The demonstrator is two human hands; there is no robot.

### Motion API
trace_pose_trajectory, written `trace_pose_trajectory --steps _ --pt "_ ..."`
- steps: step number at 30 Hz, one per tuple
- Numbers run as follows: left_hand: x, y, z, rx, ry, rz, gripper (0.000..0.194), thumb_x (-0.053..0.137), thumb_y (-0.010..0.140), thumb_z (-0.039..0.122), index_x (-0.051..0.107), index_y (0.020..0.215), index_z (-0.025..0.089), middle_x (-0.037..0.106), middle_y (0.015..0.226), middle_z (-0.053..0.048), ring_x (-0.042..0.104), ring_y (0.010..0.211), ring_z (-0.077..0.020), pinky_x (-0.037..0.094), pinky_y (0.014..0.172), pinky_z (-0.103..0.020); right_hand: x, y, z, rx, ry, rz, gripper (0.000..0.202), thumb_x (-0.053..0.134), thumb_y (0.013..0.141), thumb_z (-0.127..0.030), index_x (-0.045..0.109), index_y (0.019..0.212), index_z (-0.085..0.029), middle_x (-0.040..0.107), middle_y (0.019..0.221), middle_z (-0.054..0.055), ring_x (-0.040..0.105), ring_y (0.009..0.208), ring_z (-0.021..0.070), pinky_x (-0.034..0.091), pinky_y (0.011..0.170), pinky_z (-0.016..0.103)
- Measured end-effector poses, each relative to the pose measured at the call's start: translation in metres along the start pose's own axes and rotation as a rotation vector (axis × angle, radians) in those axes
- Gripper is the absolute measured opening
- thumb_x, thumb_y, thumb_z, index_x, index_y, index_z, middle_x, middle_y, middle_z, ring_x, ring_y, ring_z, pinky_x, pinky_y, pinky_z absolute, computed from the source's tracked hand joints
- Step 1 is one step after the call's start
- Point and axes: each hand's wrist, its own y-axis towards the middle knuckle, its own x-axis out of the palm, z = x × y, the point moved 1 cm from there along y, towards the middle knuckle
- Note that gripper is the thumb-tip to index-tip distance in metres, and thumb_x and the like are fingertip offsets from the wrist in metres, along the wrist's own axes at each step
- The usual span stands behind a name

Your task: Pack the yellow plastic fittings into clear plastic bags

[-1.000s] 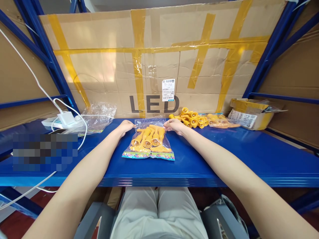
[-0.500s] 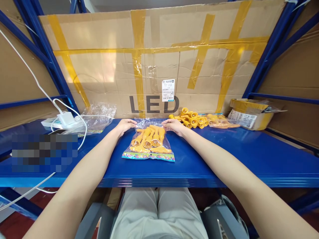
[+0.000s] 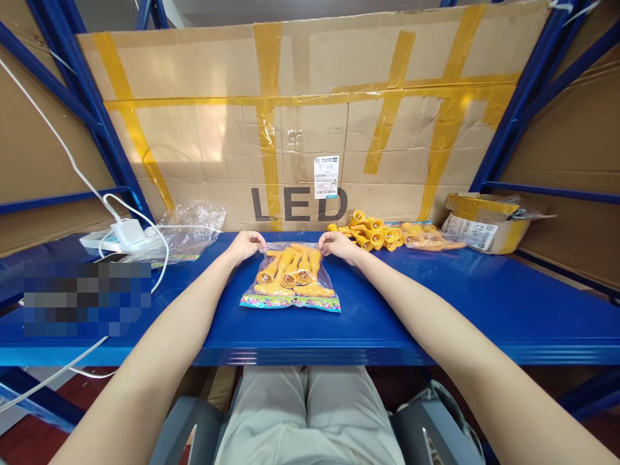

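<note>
A clear plastic bag (image 3: pixel 292 278) with several orange horn-shaped pieces inside lies flat on the blue shelf in front of me, its colourful printed edge towards me. My left hand (image 3: pixel 247 245) pinches the bag's far left corner. At the far right corner, my right hand (image 3: pixel 335 245) pinches the film between thumb and fingers. The bag's far edge looks folded or drawn down between the two hands.
Loose orange pieces (image 3: pixel 371 231) are piled behind my right hand, beside another filled bag (image 3: pixel 429 236). An open carton (image 3: pixel 487 223) stands at the right. Crumpled clear bags (image 3: pixel 191 226), a white charger (image 3: pixel 128 232) and cables lie left. A taped cardboard sheet (image 3: pixel 194 142) stands behind.
The bag's far edge has come down towards me, and the fingers of both hands have closed more tightly on its corners. The bag has shifted very slightly.
</note>
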Motion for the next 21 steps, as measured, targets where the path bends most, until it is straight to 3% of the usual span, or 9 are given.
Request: trace_pose_trajectory --steps 5,9,13,17,21 --pt "-0.001 -0.001 0.002 0.213 0.304 -0.046 0.013 0.048 0.059 0.014 0.059 0.056 0.019 0.061 0.056 0.001 0.055 0.058 -0.014 0.043 0.062 -0.026 -0.003 0.006 0.005 -0.192 -0.259 -0.072 0.025 0.042 0.062 0.005 0.048 0.055 -0.018 0.051 0.05 -0.006 0.051 0.052 0.0085 0.04 0.058 0.02" --pt "0.0 -0.001 0.004 0.4 0.493 -0.073 0.018 0.042 0.058 0.01 0.056 0.054 0.02 0.06 0.063 0.0 0.055 0.064 -0.0153 0.043 0.066 -0.027 -0.006 0.007 0.007 -0.259 -0.415 -0.104 0.022 0.04 0.061 0.001 0.047 0.057 -0.019 0.051 0.054 -0.005 0.051 0.057 0.0106 0.038 0.06 0.022" --pt "0.002 -0.001 0.005 0.499 0.605 -0.043 0.02 0.041 0.059 0.008 0.057 0.058 0.02 0.057 0.067 -0.002 0.056 0.068 -0.0171 0.043 0.066 -0.028 -0.008 0.004 0.003 -0.2 -0.422 -0.111 0.022 0.039 0.064 -0.001 0.048 0.055 -0.019 0.051 0.053 -0.003 0.049 0.056 0.0111 0.038 0.058 0.022" --pt "0.003 -0.005 0.008 0.568 0.651 -0.011 0.02 0.041 0.063 0.006 0.055 0.06 0.02 0.056 0.073 -0.003 0.056 0.071 -0.018 0.043 0.066 -0.028 -0.007 -0.001 -0.003 -0.132 -0.374 -0.111 0.029 0.039 0.077 -0.007 0.048 0.051 -0.018 0.053 0.053 -0.001 0.05 0.053 0.0103 0.037 0.056 0.022" --pt "0.003 -0.011 0.017 0.634 0.666 0.005 0.021 0.04 0.067 0.005 0.055 0.063 0.02 0.054 0.076 -0.004 0.055 0.074 -0.019 0.043 0.067 -0.029 -0.005 -0.004 -0.004 -0.104 -0.436 -0.074 0.04 0.05 0.088 -0.035 0.046 0.051 -0.019 0.053 0.052 -0.001 0.048 0.05 0.0103 0.038 0.056 0.024"
